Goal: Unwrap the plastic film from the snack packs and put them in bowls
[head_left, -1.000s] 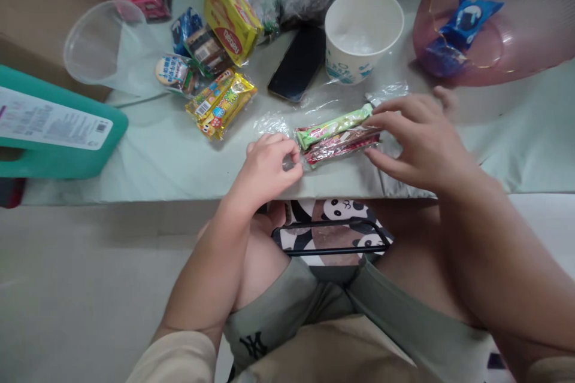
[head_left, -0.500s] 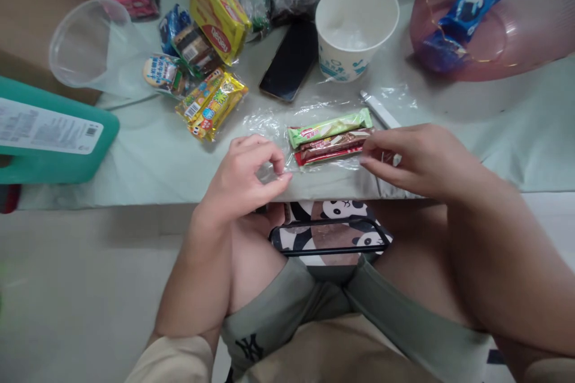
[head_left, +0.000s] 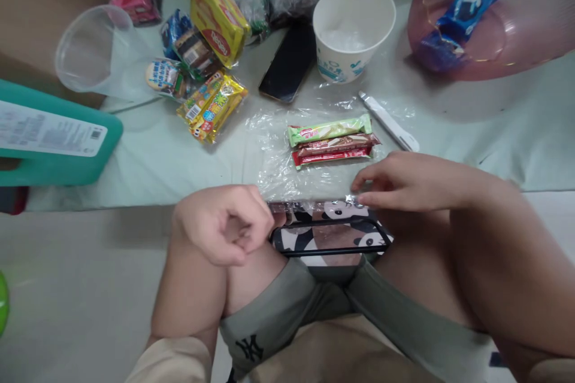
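Where the clear plastic film (head_left: 314,184) lay spread at the front of the table (head_left: 193,176), three wrapped bars sat on it side by side: a green bar (head_left: 331,130) farthest back, a brown bar (head_left: 339,144) in the middle and a red bar (head_left: 330,158) nearest. The right hand (head_left: 357,192) pinched the crinkled edge of the film between thumb and fingers. The left hand (head_left: 227,224) was curled at the table's edge (whether it gripped the film I could not tell). Just beyond the bars, to the right, lay a white cutter (head_left: 389,121). Farther back were a smartphone (head_left: 288,64) and a white paper tub (head_left: 341,66), with yellow snack packets (head_left: 215,109) to their left. Blue packets (head_left: 471,9) rested in a pink ribbed bowl (head_left: 539,24) at far right.
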Available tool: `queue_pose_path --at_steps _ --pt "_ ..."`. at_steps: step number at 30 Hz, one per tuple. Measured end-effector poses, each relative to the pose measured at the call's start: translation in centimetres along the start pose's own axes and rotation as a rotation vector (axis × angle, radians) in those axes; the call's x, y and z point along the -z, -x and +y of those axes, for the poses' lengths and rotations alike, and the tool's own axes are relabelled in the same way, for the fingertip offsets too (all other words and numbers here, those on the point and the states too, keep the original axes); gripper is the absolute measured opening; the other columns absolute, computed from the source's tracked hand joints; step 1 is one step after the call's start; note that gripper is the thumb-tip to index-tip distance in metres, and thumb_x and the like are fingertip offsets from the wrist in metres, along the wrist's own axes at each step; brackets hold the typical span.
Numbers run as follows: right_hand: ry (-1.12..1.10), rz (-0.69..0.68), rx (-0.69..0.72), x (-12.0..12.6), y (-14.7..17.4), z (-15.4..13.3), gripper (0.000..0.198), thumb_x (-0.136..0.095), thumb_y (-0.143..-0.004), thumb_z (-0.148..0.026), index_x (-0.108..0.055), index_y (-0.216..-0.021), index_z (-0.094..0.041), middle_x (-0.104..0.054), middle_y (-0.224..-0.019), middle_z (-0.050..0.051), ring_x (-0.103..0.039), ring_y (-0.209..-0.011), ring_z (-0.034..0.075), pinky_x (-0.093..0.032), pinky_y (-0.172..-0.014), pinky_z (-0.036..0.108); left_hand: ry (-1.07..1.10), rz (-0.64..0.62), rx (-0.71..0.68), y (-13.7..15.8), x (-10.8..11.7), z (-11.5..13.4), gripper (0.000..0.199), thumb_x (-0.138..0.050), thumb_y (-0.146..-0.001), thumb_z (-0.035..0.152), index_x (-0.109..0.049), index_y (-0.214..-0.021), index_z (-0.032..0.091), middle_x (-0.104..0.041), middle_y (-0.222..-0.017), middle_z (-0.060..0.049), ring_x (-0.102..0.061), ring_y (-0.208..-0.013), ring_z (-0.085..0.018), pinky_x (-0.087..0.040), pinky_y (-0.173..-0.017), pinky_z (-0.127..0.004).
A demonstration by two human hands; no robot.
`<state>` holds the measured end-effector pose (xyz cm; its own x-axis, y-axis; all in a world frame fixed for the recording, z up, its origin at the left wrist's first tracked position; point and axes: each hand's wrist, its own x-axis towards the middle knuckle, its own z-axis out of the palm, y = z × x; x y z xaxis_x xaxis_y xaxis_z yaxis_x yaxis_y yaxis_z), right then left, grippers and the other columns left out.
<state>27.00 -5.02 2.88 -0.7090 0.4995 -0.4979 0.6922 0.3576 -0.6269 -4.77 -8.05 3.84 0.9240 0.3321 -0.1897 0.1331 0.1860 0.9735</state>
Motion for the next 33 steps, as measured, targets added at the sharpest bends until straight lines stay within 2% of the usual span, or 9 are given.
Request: queue_pose_path --at_steps 2,4,7,13,17,21,24,28,33 --pt "-0.008 0.268 0.028 -0.3 -0.4 -0.3 0.033 -0.049 -0.093 -0.045 -0.073 -0.091 -0.023 -0.069 -0.068 0.001 -0.059 -0.061 0.016 -0.04 -0.063 0.03 0.138 0.336 -0.245 -0.5 0.2 -0.9 0.042 -0.076 -0.075 0.051 -0.052 -0.052 0.025 -0.043 -0.038 0.003 -0.04 -0.031 -0.01 -0.035 -0.034 -0.026" --pt "0.03 0.652 0.01 -0.7 -1.4 -0.5 0.027 -0.049 -0.093 -0.038 -0.071 -0.094 -0.021 -0.07 -0.077 0.005 -0.062 -0.071 0.019 -0.045 -0.071 0.034 0.125 0.872 -0.388 -1.9 0.4 -1.9 0.037 -0.074 -0.078 0.052 -0.054 -0.063 0.026 -0.041 -0.042 0.007 -0.037 -0.031 -0.009 -0.034 -0.033 -0.024" --pt "0.172 0.9 0.052 -1.5 -3.5 -0.6 0.031 -0.056 -0.089 -0.033 -0.068 -0.115 -0.021 -0.07 -0.115 0.013 -0.064 -0.107 0.03 -0.048 -0.09 0.044 -0.37 1.394 -0.375 -5.1 0.5 -3.4 0.013 -0.069 -0.086 0.035 -0.061 -0.084 0.025 -0.064 -0.069 0.002 -0.064 -0.064 -0.012 -0.056 -0.066 -0.027" --pt "0.33 0.67 0.092 -2.6 -6.1 -0.4 0.06 -0.063 -0.084 -0.036 -0.056 -0.142 -0.023 -0.061 -0.143 0.014 -0.055 -0.129 0.036 -0.038 -0.11 0.053 -0.976 1.157 0.045 -7.3 1.5 -5.8 0.029 -0.05 -0.092 0.015 -0.064 -0.117 0.021 -0.071 -0.125 -0.008 -0.065 -0.121 -0.024 -0.05 -0.11 -0.043" --pt "0.315 0.637 0.037 -2.6 -6.0 -0.3 0.058 -0.063 -0.085 -0.035 -0.057 -0.142 -0.023 -0.065 -0.137 0.013 -0.057 -0.125 0.035 -0.04 -0.106 0.05 -1.017 1.349 0.052 -5.7 3.4 -6.8 0.038 -0.062 -0.092 0.026 -0.058 -0.13 0.024 -0.062 -0.14 -0.011 -0.055 -0.136 -0.027 -0.042 -0.12 -0.045" --pt "0.324 0.618 0.044 -2.5 -5.9 -0.2 0.056 -0.064 -0.084 -0.032 -0.058 -0.139 -0.021 -0.065 -0.138 0.015 -0.057 -0.126 0.036 -0.041 -0.104 0.051 -1.003 1.432 0.149 -5.4 4.7 -7.2 0.053 -0.074 -0.082 0.023 -0.057 -0.133 0.025 -0.065 -0.133 -0.01 -0.057 -0.131 -0.031 -0.042 -0.118 -0.051" --pt "0.329 0.597 0.055 -2.5 -5.7 -0.1 0.048 -0.064 -0.082 -0.027 -0.062 -0.129 -0.022 -0.066 -0.135 0.014 -0.057 -0.124 0.036 -0.041 -0.102 0.05 -0.963 1.426 0.235 -6.1 5.3 -7.1 0.031 -0.067 -0.085 0.016 -0.064 -0.115 0.025 -0.073 -0.109 -0.007 -0.063 -0.118 -0.03 -0.045 -0.113 -0.053" --pt "0.336 0.595 0.099 -2.8 -5.5 0.1 0.045 -0.063 -0.081 -0.025 -0.062 -0.126 -0.022 -0.066 -0.135 0.013 -0.056 -0.124 0.035 -0.041 -0.102 0.05 -0.937 1.492 0.168 -6.8 6.0 -6.8 0.014 -0.062 -0.088 0.013 -0.065 -0.094 0.026 -0.074 -0.098 -0.004 -0.065 -0.11 -0.027 -0.048 -0.108 -0.048" --pt "0.394 0.695 0.115 -3.3 -5.4 -0.1 0.05 -0.062 -0.082 -0.026 -0.06 -0.132 -0.022 -0.055 -0.149 0.015 -0.047 -0.132 0.039 -0.039 -0.103 0.052 -0.873 1.509 0.12 -7.0 6.5 -6.6 0.013 -0.062 -0.09 0.015 -0.063 -0.098 0.025 -0.073 -0.103 -0.003 -0.066 -0.111 -0.025 -0.048 -0.109 -0.045"
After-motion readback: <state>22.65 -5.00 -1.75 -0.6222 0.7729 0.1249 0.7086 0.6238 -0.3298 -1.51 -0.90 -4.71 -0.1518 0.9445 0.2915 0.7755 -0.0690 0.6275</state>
